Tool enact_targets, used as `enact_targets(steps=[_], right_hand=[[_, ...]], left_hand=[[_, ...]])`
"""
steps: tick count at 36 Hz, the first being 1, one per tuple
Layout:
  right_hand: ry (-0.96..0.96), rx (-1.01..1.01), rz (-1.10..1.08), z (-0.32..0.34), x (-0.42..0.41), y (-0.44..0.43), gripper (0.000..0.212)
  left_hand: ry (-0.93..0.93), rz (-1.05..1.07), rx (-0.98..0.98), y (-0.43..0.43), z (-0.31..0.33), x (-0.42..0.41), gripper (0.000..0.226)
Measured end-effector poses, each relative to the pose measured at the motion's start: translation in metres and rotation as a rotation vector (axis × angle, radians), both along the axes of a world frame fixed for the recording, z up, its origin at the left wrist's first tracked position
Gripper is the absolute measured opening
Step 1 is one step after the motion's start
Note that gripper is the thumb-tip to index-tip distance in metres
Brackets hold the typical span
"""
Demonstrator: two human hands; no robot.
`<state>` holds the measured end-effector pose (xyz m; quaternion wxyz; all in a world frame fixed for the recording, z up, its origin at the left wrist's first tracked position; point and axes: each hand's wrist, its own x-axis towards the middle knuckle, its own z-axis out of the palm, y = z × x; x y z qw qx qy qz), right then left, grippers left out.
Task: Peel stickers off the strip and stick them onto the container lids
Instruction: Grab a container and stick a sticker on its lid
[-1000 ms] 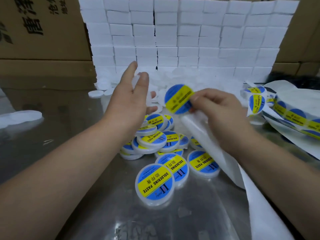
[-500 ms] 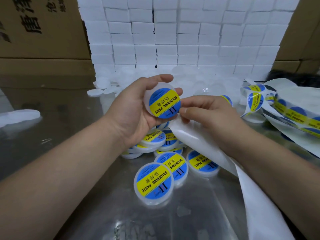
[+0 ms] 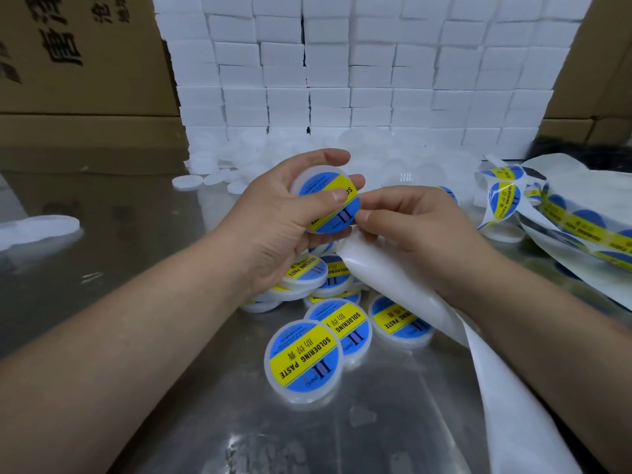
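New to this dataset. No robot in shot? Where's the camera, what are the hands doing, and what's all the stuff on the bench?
No robot here: a person works with bare hands. The one picture comes from a wide-angle camera on their head, looking forward and down, so both forearms enter from below. The left hand grips a round white lid, thumb pressing on its blue and yellow SOLDERING PASTE sticker. The right hand holds the white backing strip, which trails to the lower right. On the shiny metal table lies a pile of labelled lids; plain white lids are heaped behind. A sticker strip lies at the right. White blocks and cardboard boxes are stacked at the back.
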<state>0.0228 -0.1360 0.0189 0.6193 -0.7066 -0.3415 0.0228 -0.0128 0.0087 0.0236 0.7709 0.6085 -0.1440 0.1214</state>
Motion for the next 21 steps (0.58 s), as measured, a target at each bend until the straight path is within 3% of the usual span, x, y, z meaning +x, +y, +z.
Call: enact_targets(steps=[13,21], right_hand=[[0.001,-0.013,-0.009,-0.0026,0.0028,0.0,0.026],[-0.108,-0.103,-0.181,-0.0039,0.0016,0.0045,0.045]], left_hand=[[-0.021,0.045,0.103,-0.0004,-0.0011,-0.0018,0.03],[-0.197,0.319,0.371,-0.0068,-0.0023,-0.0054,0.029]])
